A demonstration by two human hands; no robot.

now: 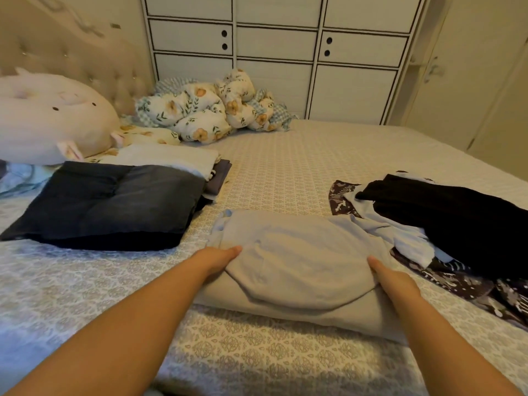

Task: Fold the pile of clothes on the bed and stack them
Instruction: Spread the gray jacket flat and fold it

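A folded pale grey-beige cotton garment (pixel 297 270) is seen lying on the patterned bedspread (pixel 271 355), in the middle foreground, between a stack topped by folded dark denim jeans (pixel 111 201) on the left and an unfolded heap of black, light blue and patterned clothes (pixel 445 224) on the right. The bundle is gripped at both ends: the left hand (pixel 220 260) is tucked under its left edge, the right hand (pixel 391 278) under its right edge, thumbs resting on top. The fingers beneath the cloth are hidden. The fabric is judged soft, light and limp, so sagging in the middle is to be expected. Support from underneath at both short ends is advised, so that the folds are kept closed during transfer to the stack.
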